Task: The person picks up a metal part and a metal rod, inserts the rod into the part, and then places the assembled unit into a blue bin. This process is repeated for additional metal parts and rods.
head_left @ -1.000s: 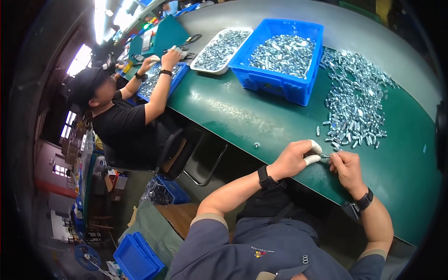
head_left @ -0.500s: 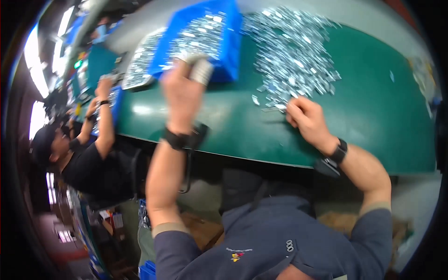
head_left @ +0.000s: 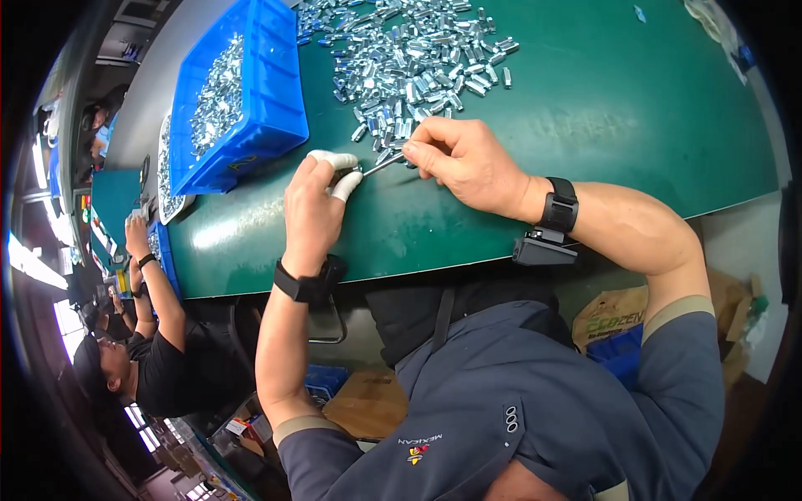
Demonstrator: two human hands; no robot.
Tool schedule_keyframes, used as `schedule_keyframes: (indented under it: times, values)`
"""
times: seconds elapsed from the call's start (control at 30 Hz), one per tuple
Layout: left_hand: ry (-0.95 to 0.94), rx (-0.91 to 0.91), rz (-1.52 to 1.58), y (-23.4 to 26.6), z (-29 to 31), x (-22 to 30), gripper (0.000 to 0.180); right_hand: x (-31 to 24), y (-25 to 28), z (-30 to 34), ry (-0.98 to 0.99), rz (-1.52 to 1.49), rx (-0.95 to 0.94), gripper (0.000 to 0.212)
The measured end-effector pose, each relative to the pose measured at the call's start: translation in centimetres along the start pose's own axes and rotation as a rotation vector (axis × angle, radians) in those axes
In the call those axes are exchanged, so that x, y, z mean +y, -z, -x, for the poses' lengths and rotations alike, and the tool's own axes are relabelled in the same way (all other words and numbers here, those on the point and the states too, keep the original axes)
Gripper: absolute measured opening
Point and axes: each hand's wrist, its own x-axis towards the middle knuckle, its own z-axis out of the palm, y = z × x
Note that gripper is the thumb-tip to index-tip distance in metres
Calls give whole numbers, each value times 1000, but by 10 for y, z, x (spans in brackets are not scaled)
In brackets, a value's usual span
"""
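Over the near part of the green table, my left hand (head_left: 311, 207) is closed, its thumb and a finger covered in white finger cots. Pinched between them is a small shiny metal fitting (head_left: 357, 169), mostly hidden by the fingertips. My right hand (head_left: 480, 171) grips a thin metal rod (head_left: 384, 164) between thumb and fingers. The rod slants toward the left fingertips and its far end meets the fitting; whether it goes inside cannot be seen. Just beyond both hands, a loose pile of small silvery metal fittings (head_left: 409, 63) spreads over the table.
At the left, a blue plastic bin (head_left: 280, 79) holds many similar fittings. A white tray (head_left: 164, 171) of small parts stands beside it. Farther left, a co-worker in black (head_left: 188, 367) reaches over the same row of tables. The green tabletop's (head_left: 468, 246) near edge runs below my wrists.
My left hand has come away from the blue bin, toward the right hand, and now holds a fitting. My right hand has lifted the rod to it. The view has shifted.
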Motion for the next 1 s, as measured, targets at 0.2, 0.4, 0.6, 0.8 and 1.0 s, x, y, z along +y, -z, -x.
schedule_keyframes:
  times: [0.2,0.4,0.6,0.8,1.0]
  values:
    - [-18,76,144,2,16,14,20,-2,-7,-4,67,140,-14,19]
    - [-14,94,182,4,19,20,21,3,-6,-3,27,118,-20,19]
    - [-118,79,177,-2,18,29,22,-1,-5,-1,59,192,-118,27]
    - [-159,46,146,-10,18,38,21,-5,-6,-1,177,307,-165,35]
    - [-201,89,8,8,15,40,19,-8,-3,3,137,101,-73,37]
